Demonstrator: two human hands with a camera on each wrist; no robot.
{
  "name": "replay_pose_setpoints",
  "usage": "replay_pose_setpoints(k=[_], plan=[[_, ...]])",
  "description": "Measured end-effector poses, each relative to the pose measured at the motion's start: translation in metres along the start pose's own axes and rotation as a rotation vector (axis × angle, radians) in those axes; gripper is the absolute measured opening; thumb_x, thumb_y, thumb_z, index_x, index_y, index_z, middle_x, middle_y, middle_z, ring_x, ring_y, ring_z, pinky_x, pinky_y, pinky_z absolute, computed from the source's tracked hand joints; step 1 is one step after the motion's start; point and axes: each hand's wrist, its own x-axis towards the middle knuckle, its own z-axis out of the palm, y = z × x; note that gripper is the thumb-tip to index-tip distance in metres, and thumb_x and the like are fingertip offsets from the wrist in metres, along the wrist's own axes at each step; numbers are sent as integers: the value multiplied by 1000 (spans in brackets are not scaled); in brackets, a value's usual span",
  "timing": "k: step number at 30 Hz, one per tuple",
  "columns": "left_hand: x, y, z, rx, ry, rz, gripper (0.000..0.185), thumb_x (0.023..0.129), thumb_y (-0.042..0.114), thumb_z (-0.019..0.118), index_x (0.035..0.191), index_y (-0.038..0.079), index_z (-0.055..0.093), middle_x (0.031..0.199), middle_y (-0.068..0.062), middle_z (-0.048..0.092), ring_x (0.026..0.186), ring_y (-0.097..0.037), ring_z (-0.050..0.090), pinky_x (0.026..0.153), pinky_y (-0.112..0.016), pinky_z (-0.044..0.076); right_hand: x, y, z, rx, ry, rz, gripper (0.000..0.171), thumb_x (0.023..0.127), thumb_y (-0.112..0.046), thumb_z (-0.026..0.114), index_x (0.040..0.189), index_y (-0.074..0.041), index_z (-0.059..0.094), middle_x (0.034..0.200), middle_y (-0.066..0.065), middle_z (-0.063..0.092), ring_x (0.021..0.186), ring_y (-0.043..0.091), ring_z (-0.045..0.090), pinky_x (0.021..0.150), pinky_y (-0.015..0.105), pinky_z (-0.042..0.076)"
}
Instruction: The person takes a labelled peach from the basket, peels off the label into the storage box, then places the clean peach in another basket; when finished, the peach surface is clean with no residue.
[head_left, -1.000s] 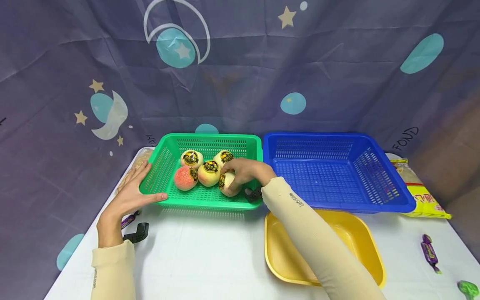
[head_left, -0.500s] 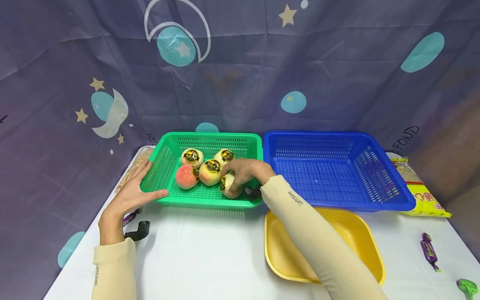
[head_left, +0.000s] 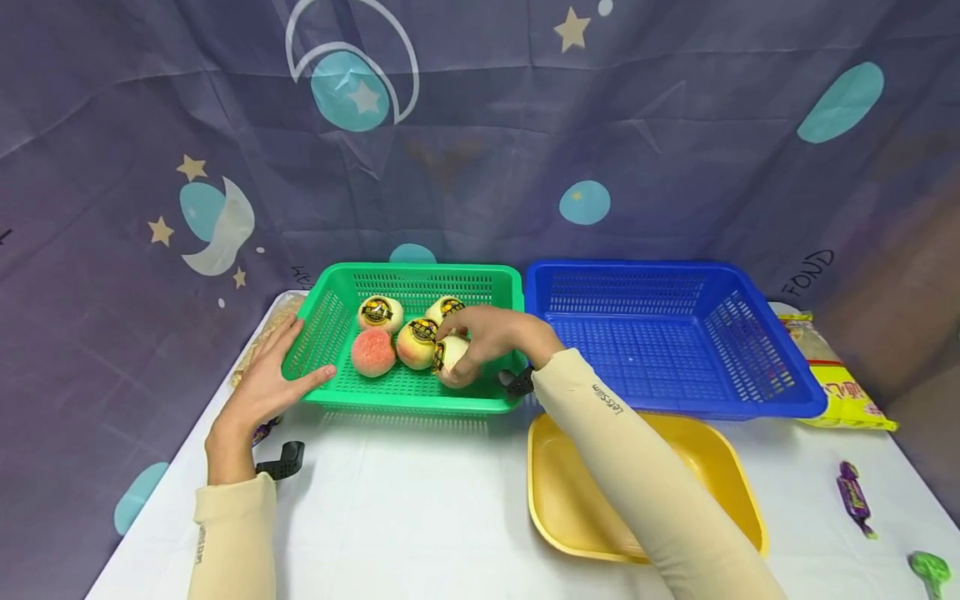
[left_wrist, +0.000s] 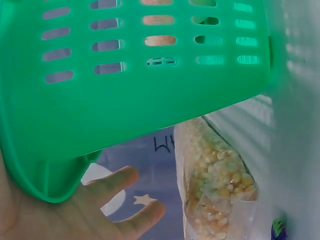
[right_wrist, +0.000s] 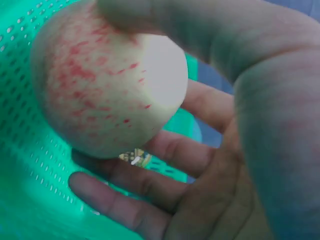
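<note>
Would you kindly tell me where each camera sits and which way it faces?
Head: above, looking forward and down at the green basket; both arms show.
Left wrist: under the left hand, facing along the basket's outer wall toward a corn bag.
Right wrist: at the right hand, facing the apple it grips.
All views share the green basket.

"FOND" printed on the backdrop curtain (head_left: pixel 812 273), right of the blue basket (head_left: pixel 780 408). Small lettering along both beige sleeves (head_left: pixel 607 398), too small to read surely. Black-and-gold stickers on the fruits (head_left: pixel 377 312), illegible.

Right hand (head_left: pixel 491 335) fingers curled closed; left hand (head_left: pixel 264 385) flat, fingers straight.
</note>
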Motion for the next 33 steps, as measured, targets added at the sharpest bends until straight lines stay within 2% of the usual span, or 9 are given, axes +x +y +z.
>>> replay_pose_setpoints(k=[3,8,14,18,23,26,33], plan=[[1,1,0,-3,2,6,103,90,57,68,166,19,9,174,-10,3,157,-49,1,113,-81,14,-6,1,-2,18,45,-38,65,78,-36,85,138,-20,63,127,5,65,106,21,60,85,31,54],[4,0,1,-12,26,36,97,94,52,67,165,16,12,173,-10,6,157,-47,6,114,-77,18,-18,6,-2,83,129,-104,65,78,-37,84,138,-21,63,124,0,65,95,24,61,81,32,55],[3,0,1,-29,36,59,92,96,46,66,165,13,15,173,-11,6,157,-46,9,114,-76,20,-35,9,2,122,228,-178,68,79,-37,85,141,-22,61,131,-6,65,104,25,60,86,34,55],[2,-1,1,-27,32,61,90,97,42,66,165,12,15,173,-12,7,157,-46,9,114,-76,20,-50,7,7,173,268,-226,68,80,-35,86,142,-21,61,135,-6,63,100,25,62,82,36,59],[2,-1,1,-16,35,58,88,98,42,65,165,13,15,173,-13,7,156,-47,9,113,-77,20,-69,3,17,193,310,-295,67,81,-28,86,142,-21,60,143,-4,60,100,23,63,85,43,59],[1,-1,1,-17,35,60,88,98,43,64,165,13,15,173,-13,7,156,-48,9,113,-77,20,-79,1,24,204,333,-313,67,80,-28,87,142,-23,60,146,-6,57,100,22,64,85,41,59],[0,-1,2,-8,27,68,89,99,45,63,165,13,13,173,-13,6,157,-47,8,113,-77,20,-96,-3,47,228,372,-354,66,77,-25,88,138,-22,63,131,-6,64,107,16,59,83,32,59]])
